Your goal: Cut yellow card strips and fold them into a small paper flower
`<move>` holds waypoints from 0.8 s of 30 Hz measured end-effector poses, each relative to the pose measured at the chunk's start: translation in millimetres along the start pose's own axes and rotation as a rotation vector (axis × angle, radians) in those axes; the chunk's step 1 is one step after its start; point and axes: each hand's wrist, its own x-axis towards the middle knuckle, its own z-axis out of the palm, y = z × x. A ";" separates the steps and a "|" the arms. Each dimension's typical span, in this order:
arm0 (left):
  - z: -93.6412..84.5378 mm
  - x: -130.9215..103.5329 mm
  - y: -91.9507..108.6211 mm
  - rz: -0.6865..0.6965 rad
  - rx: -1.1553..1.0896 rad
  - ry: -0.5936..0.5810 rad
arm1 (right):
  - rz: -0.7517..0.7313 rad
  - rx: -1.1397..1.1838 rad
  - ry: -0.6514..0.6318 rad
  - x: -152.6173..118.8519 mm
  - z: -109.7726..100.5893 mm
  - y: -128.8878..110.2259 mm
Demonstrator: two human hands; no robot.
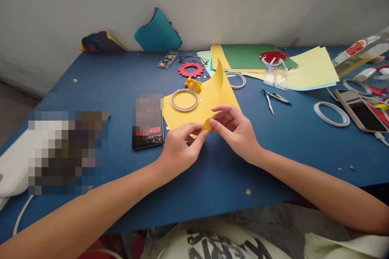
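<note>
Matt yellow paper sheet [209,97] on a smooth blue tabletop [273,145]

Yellow paper sheet [212,93] lies on a blue table [273,145], near a green sheet [249,56] and a red paper ring [191,69].

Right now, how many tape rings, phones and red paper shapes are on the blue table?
Tape rings: 3
Phones: 2
Red paper shapes: 2
Total: 7

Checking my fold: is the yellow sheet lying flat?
No. The yellow sheet curls up at its far corner; both hands pinch its near corner.
</note>
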 end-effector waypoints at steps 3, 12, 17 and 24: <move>0.4 1.0 -3.1 -0.038 -0.065 -0.011 | 0.040 -0.021 -0.059 1.0 -0.2 -1.6; -1.6 2.6 -2.0 -0.096 -0.126 -0.052 | 0.126 -0.029 -0.116 2.8 -3.2 1.2; -1.6 1.9 -2.6 -0.081 -0.141 -0.080 | 0.088 -0.084 -0.094 3.5 -4.3 3.0; -1.4 2.5 -3.2 -0.085 -0.147 -0.094 | 0.062 -0.124 -0.085 3.7 -5.8 5.9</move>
